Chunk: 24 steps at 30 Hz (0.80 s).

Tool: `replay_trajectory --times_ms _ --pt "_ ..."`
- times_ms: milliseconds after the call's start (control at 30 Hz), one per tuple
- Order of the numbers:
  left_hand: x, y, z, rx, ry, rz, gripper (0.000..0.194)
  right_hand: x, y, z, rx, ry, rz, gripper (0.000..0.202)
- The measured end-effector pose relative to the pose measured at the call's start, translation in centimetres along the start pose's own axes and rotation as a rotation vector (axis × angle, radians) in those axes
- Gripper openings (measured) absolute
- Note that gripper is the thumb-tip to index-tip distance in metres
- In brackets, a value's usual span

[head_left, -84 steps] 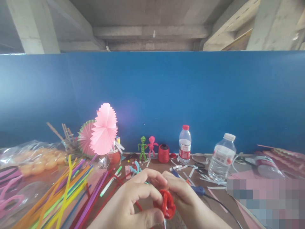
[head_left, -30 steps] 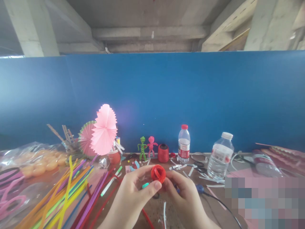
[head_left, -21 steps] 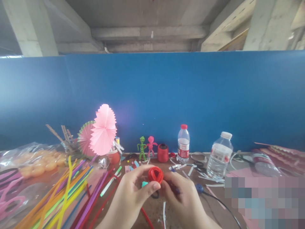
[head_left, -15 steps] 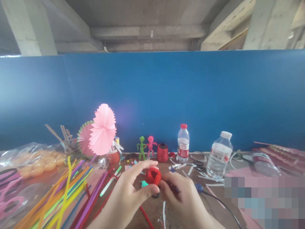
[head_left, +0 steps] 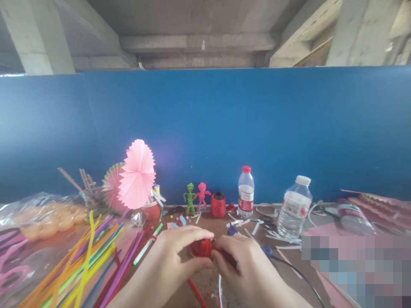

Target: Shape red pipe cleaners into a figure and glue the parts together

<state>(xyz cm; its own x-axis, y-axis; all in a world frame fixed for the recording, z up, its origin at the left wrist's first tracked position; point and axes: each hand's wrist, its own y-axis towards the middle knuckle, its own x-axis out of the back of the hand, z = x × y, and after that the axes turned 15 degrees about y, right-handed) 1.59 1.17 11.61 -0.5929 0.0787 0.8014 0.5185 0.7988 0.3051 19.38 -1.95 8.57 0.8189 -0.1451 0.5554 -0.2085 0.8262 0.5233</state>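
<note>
Between my hands, above the brown table, is a small red coiled piece (head_left: 201, 248), partly covered by fingers. My left hand (head_left: 175, 256) curves around it from the left, thumb below and forefinger above. On the other side my right hand (head_left: 242, 261) has its fingertips pinched at the coil's right edge. Something blue (head_left: 233, 230) shows just over the right knuckles. Beneath the hands a red strip (head_left: 196, 293) and a white strip (head_left: 220, 291) lie on the tabletop.
Colourful pipe cleaners (head_left: 86, 261) spread over the left side. Behind stand green (head_left: 190, 199) and pink figures (head_left: 202, 196), a red spool (head_left: 218, 205) and two water bottles (head_left: 246, 192). A pink paper fan (head_left: 138, 175) rises at left; a black cable (head_left: 298, 273) runs at right.
The red coil has turned and sits slightly lower and further left, its opening facing me less. A turquoise piece beside it is now hidden. My right fingers remain at its edge.
</note>
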Motion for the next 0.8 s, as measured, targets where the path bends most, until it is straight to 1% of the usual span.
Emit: replay_trajectory --times_ms 100,167,300,433,567,667,800 --pt "0.0 0.1 0.1 0.007 -0.074 0.026 0.025 0.0 0.0 -0.2 0.050 -0.001 -0.021 0.018" --pt "0.0 0.1 0.2 0.021 -0.106 0.058 0.023 -0.1 0.0 -0.3 0.079 -0.014 -0.006 0.017" --pt "0.1 0.1 0.2 0.071 -0.122 0.115 0.029 -0.3 0.0 -0.9 0.151 -0.076 0.014 0.018" --pt "0.2 0.2 0.5 0.107 -0.120 0.143 0.032 -0.5 -0.1 -1.2 0.269 -0.155 -0.040 0.021" --pt "0.1 0.4 0.8 0.110 -0.109 0.153 0.026 -0.5 0.0 -1.4 0.384 -0.210 -0.097 0.026" --pt "0.2 0.4 0.5 0.107 -0.104 0.178 0.021 -0.5 0.0 -1.5 0.461 -0.228 -0.108 0.029" --pt "0.9 0.5 -0.4 0.115 -0.132 0.206 0.025 -0.4 -0.1 -1.5 0.524 -0.256 -0.074 0.026"
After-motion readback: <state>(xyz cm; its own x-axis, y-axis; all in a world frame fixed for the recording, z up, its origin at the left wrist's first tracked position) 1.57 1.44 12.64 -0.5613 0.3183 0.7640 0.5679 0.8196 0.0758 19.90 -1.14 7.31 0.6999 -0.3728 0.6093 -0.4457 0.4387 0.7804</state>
